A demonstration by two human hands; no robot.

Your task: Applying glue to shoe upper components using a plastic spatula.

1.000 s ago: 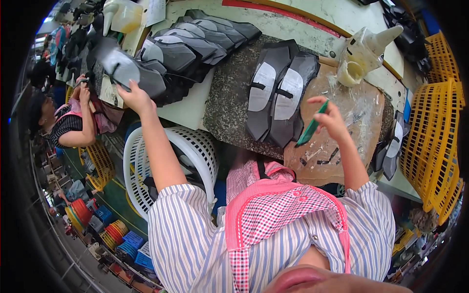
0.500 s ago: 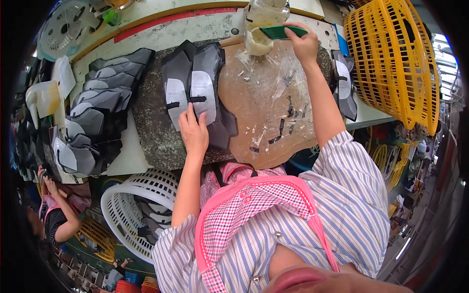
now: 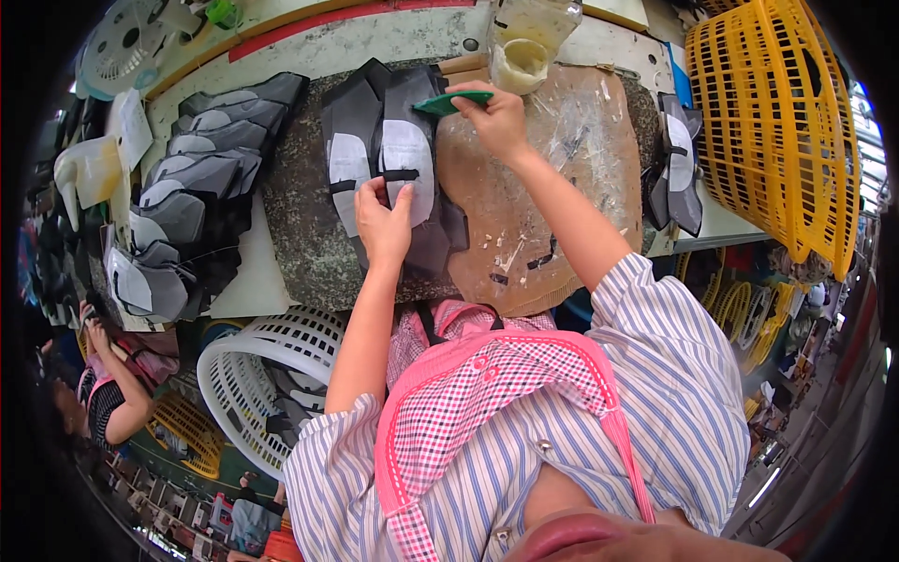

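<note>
The left hand (image 3: 384,217) is now laid flat on the dark shoe-upper pieces (image 3: 393,169) on the speckled work slab (image 3: 300,234), fingers spread narrow and pressing near the small black strip across the white patch (image 3: 407,173); a second ago it was seen reaching far out to the stacked piles, and half a second ago already resting on the pieces, so the piece is judged as fetched and placed. The right hand (image 3: 496,117) is closed on a green brush handle (image 3: 449,101), fingers curled around it, held just at the upper edge of the pieces, beside the pale glue pot (image 3: 520,58); half a second ago it was at the pot (dipping, it seems), so the brush is judged loaded and brought back over the work. Pieces lie side by side at the slab's middle, touching the glossy brown glue-stained sheet (image 3: 552,187) to their right. A stack of grey uppers (image 3: 197,206) is seen at left on the table, more dark pieces (image 3: 676,173) at right near a yellow basket (image 3: 777,131), a white basket (image 3: 253,375) below the table edge. Another person (image 3: 112,393) is seen at lower left, hands apart from the work. Whether bristles touch the piece cannot be told.
</note>
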